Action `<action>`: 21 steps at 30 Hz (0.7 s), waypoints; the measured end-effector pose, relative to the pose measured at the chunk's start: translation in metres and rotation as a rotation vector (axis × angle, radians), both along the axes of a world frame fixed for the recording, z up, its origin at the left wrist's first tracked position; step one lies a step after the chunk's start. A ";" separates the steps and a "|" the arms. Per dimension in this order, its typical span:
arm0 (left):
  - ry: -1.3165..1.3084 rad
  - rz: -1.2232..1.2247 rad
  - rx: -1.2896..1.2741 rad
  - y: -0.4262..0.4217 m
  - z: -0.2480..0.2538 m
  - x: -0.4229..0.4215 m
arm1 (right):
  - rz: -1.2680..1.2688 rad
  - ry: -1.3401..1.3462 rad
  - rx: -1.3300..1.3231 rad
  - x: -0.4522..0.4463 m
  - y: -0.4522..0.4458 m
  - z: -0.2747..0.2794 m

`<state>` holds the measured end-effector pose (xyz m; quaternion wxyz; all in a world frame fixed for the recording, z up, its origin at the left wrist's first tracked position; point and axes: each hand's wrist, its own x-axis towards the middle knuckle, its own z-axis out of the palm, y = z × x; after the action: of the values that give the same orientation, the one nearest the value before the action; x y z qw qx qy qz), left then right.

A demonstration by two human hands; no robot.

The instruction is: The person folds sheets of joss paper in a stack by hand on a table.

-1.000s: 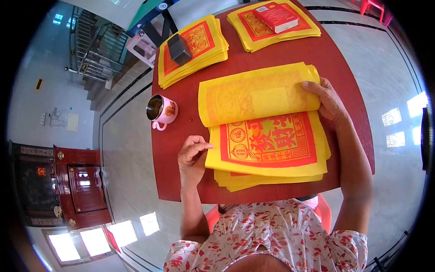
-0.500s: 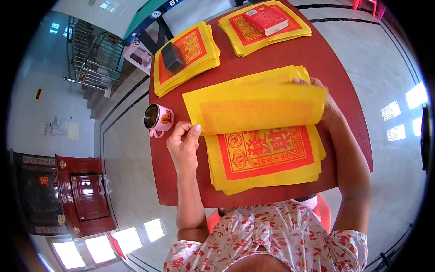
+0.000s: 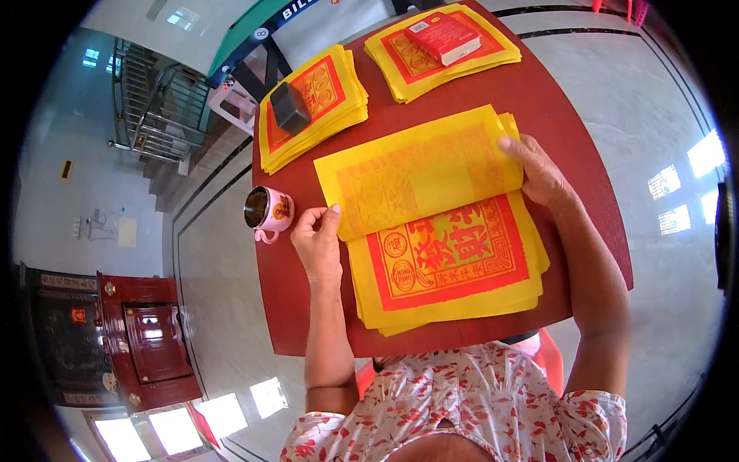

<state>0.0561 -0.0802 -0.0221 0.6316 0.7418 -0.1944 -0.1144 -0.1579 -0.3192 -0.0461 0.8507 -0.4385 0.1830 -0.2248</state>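
A stack of yellow sheets with red printed panels (image 3: 450,258) lies before me on the red table. Its upper part is covered by folded-back yellow sheets (image 3: 416,173), their faint undersides showing. My left hand (image 3: 317,239) pinches the left edge of a folded-back sheet between thumb and fingers. At the right, my right hand (image 3: 539,169) holds the upper right edge of the turned sheets, thumb on top and the other fingers partly hidden. A pink cup (image 3: 277,212) with dark contents stands left of my left hand.
On the red table (image 3: 431,115), a second stack (image 3: 327,85) at the back left bears a dark block (image 3: 290,109). A third stack (image 3: 493,46) at the back right bears a red book (image 3: 443,37). Stairs with a metal railing rise at the left.
Another sheet has been turned back, away from my body, onto the folded-back ones. My left hand has moved up and left with its edge. The view has shifted slightly.
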 end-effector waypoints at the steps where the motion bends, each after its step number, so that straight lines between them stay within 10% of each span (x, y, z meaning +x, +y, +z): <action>1: 0.013 -0.001 0.002 0.000 -0.001 -0.001 | 0.068 0.028 -0.095 -0.001 0.000 0.001; 21: 0.149 -0.201 0.146 0.067 0.017 -0.030 | -0.043 0.092 0.013 0.004 0.006 0.008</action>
<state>0.0261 -0.0132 -0.0049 0.5740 0.7520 -0.2115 -0.2454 -0.1541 -0.3133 -0.0380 0.8392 -0.4389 0.2326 -0.2213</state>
